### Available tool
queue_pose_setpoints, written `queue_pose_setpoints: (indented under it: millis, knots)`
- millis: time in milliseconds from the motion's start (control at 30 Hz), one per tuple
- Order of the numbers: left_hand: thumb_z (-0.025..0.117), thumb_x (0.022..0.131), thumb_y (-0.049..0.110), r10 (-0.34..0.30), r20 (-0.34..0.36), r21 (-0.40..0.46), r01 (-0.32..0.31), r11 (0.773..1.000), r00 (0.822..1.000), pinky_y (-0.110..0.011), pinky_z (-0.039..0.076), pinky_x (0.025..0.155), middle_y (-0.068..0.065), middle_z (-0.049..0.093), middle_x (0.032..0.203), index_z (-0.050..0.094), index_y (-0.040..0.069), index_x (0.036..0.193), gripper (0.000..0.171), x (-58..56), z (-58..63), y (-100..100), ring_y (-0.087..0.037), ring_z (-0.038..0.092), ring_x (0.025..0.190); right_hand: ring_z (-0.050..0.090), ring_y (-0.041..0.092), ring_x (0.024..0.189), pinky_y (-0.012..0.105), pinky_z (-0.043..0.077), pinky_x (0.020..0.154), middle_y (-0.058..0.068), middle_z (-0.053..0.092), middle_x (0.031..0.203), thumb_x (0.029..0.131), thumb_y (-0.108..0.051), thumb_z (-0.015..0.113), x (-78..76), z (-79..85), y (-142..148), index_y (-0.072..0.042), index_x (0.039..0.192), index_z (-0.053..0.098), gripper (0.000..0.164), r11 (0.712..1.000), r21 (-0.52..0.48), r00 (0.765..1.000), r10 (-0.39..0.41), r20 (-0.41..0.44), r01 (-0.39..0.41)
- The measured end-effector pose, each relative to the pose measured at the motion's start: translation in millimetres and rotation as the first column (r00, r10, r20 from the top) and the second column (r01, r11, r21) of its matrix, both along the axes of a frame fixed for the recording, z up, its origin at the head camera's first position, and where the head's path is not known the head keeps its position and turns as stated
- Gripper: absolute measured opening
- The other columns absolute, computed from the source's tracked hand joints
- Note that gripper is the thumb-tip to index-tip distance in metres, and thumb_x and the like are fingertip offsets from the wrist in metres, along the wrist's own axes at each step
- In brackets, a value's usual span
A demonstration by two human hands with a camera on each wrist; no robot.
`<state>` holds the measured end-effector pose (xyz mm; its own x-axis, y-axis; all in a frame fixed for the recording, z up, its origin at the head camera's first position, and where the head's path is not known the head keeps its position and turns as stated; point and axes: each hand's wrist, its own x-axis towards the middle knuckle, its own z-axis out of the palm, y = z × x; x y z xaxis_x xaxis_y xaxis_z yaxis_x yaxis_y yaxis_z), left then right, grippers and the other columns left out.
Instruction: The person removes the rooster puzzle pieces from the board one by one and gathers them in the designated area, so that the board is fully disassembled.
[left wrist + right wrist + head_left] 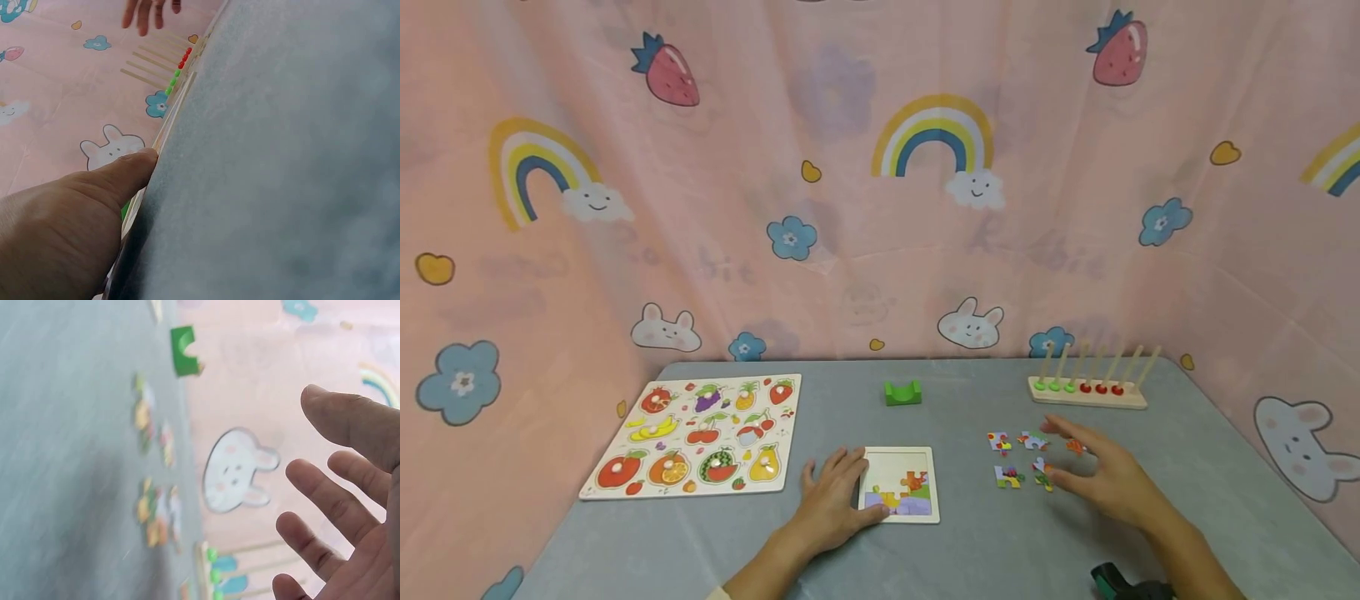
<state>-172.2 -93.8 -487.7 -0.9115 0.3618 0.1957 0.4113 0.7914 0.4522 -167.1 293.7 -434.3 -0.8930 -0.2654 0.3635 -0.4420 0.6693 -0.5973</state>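
A small wooden puzzle tray lies in front of me, with a few coloured jigsaw pieces fitted along its lower and right parts. My left hand rests on its left side, fingers by the upper left edge and thumb on the lower edge. Thumb and tray edge show in the left wrist view. Several loose jigsaw pieces lie to the right, blurred in the right wrist view. Over their right side my right hand hovers, fingers apart and holding nothing visible; its thumb is near one piece.
A large fruit knob puzzle board lies at the left. At the back stand a green notched block and a wooden peg rack with green and red beads. A black and green object sits at the front right edge.
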Motion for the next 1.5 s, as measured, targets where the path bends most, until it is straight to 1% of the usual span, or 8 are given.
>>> queue_pose_setpoints:
  millis: [133,367,467,600,800,1167,1367,1500]
  knots:
    - [0.075,0.076,0.052,-0.004,-0.005,0.003,0.004,1.000,1.000,-0.070,0.010,0.098,-0.009,0.047,0.143,0.058,0.004,0.129,0.073,0.2,-0.4,-0.1,-0.036,0.035,0.132,0.044,0.010,0.116,0.058,0.038,0.086,0.001,0.062,0.123,0.079,-0.017,0.081,2.7,12.5,-12.4,-0.017,0.144,0.047,0.073,0.999,-0.025,0.999,0.028,-0.031,-0.029]
    - [0.075,0.076,0.052,-0.008,-0.013,0.000,0.008,1.000,1.000,-0.070,0.011,0.097,-0.009,0.047,0.142,0.059,0.004,0.128,0.072,0.2,-1.0,0.0,-0.035,0.035,0.132,0.050,0.010,0.114,0.030,0.037,0.091,-0.002,0.063,0.119,0.074,-0.014,0.084,3.7,25.5,-32.8,-0.014,0.141,0.050,0.075,0.994,-0.032,0.988,0.096,-0.123,-0.101]
    - [0.075,0.076,0.052,-0.006,-0.016,0.001,0.006,1.000,1.000,-0.070,0.011,0.097,-0.009,0.048,0.142,0.059,0.004,0.127,0.072,0.1,-1.0,-0.2,-0.035,0.036,0.132,0.052,0.014,0.112,0.027,0.036,0.092,-0.001,0.065,0.117,0.072,-0.013,0.085,2.2,28.2,-42.2,-0.010,0.140,0.052,0.076,0.990,-0.041,0.977,0.128,-0.173,-0.137]
    - [0.075,0.076,0.051,-0.002,-0.018,0.001,0.002,1.000,1.000,-0.070,0.011,0.097,-0.009,0.048,0.142,0.059,0.005,0.127,0.071,0.0,-0.4,-0.5,-0.035,0.036,0.132,0.052,0.019,0.110,0.035,0.041,0.089,0.001,0.065,0.116,0.073,-0.012,0.085,-0.4,31.6,-55.6,-0.006,0.137,0.053,0.072,0.984,-0.058,0.968,0.155,-0.199,-0.169]
    - [0.076,0.076,0.051,-0.004,-0.014,0.001,0.004,1.000,1.000,-0.070,0.011,0.097,-0.009,0.048,0.142,0.059,0.005,0.126,0.070,0.4,-0.7,-0.3,-0.036,0.036,0.132,0.050,0.022,0.112,0.054,0.042,0.085,0.003,0.063,0.118,0.078,-0.015,0.082,-4.0,31.7,-71.2,-0.007,0.139,0.052,0.068,0.978,-0.080,0.973,0.181,-0.141,-0.194]
    - [0.076,0.076,0.051,0.002,-0.002,-0.001,-0.002,1.000,1.000,-0.069,0.011,0.098,-0.010,0.047,0.142,0.058,0.004,0.128,0.072,0.6,0.3,0.5,-0.035,0.036,0.132,0.050,0.025,0.113,0.055,0.043,0.085,0.003,0.063,0.119,0.077,-0.015,0.082,-6.3,35.3,-95.8,-0.007,0.138,0.053,0.067,0.972,-0.071,0.966,0.211,-0.149,-0.223]
    - [0.076,0.076,0.051,0.005,-0.006,0.000,-0.005,1.000,1.000,-0.069,0.011,0.098,-0.009,0.047,0.142,0.059,0.004,0.128,0.072,0.6,0.0,0.7,-0.035,0.036,0.132,0.048,0.023,0.113,0.054,0.042,0.087,0.000,0.062,0.119,0.075,-0.012,0.083,-9.0,32.1,-107.3,-0.005,0.137,0.053,0.069,0.961,-0.088,0.955,0.247,-0.163,-0.263]
    - [0.076,0.076,0.051,0.004,-0.009,-0.002,-0.004,1.000,1.000,-0.070,0.011,0.097,-0.010,0.048,0.142,0.059,0.004,0.127,0.072,0.5,0.1,0.8,-0.035,0.036,0.131,0.048,0.024,0.113,0.056,0.041,0.088,0.001,0.061,0.119,0.076,-0.013,0.082,-10.3,29.1,-114.0,-0.007,0.138,0.053,0.069,0.960,-0.095,0.959,0.248,-0.138,-0.262]
